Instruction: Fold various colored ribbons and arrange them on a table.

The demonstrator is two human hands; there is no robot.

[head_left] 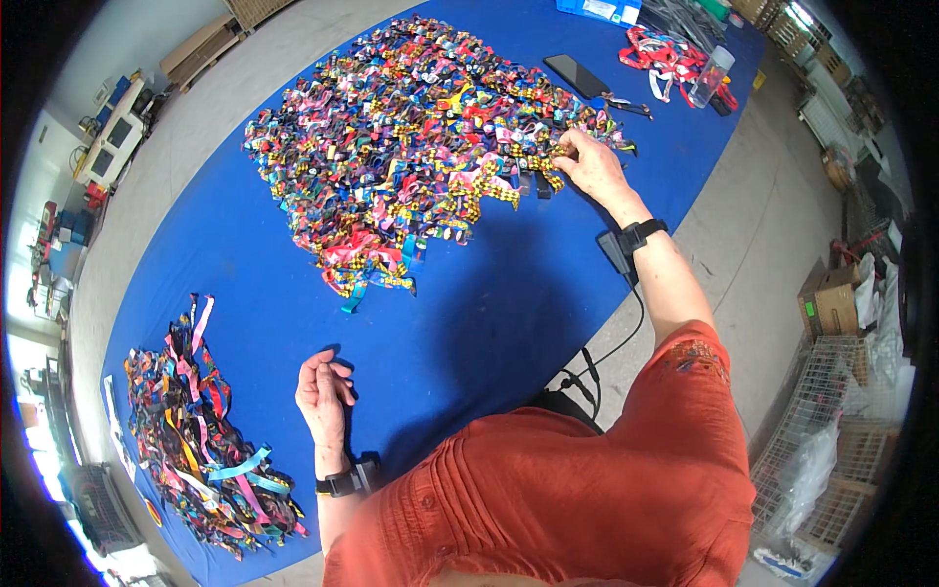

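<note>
A wide, dense heap of short multicoloured fabric straps (391, 147) covers the far part of the blue table. At its right edge my right hand (592, 168) is closed, thumb and fingers pinching a yellow-and-black checked strap (543, 162); its far end is lost among the others. My left hand (325, 389) hovers over the blue surface nearer to me, fingers loosely curled and a little apart, with nothing visible in them. Left of it lies a second bundle of longer patterned straps (205, 440), some pink, turquoise and orange.
Beyond my right hand lie a black phone (575, 75), red and white straps (665, 61) and a clear bottle (712, 76). A blue box (602, 8) stands at the far edge. Cables (587, 377) hang beside the table; cardboard boxes (831, 301) and wire crates (807, 411) stand right.
</note>
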